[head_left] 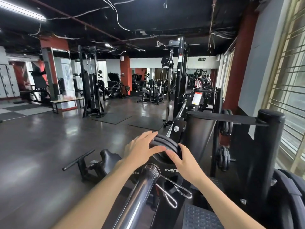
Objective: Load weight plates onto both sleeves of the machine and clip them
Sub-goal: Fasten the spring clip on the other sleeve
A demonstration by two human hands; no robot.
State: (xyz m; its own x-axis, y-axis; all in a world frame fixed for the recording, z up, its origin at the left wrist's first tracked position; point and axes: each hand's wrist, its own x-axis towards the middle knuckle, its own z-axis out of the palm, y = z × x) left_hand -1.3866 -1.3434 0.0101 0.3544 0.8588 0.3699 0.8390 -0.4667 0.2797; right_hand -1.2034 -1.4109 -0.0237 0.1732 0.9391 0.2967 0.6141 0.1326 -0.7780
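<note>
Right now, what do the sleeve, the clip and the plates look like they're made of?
Sleeve: looks like polished chromed steel; it mirrors the room in bright streaks.
Clip: bare spring steel wire, by its thin shiny bent loops and coil.
Plates: matte black, probably rubber-coated; the rims look dull and soft-edged, though painted iron can't be ruled out. Both hands, left and right, rest on them.

Wooden bench [66, 103] far left of the hands; cable tower [90, 83] beyond them; barred window [290, 90] to their right.
</note>
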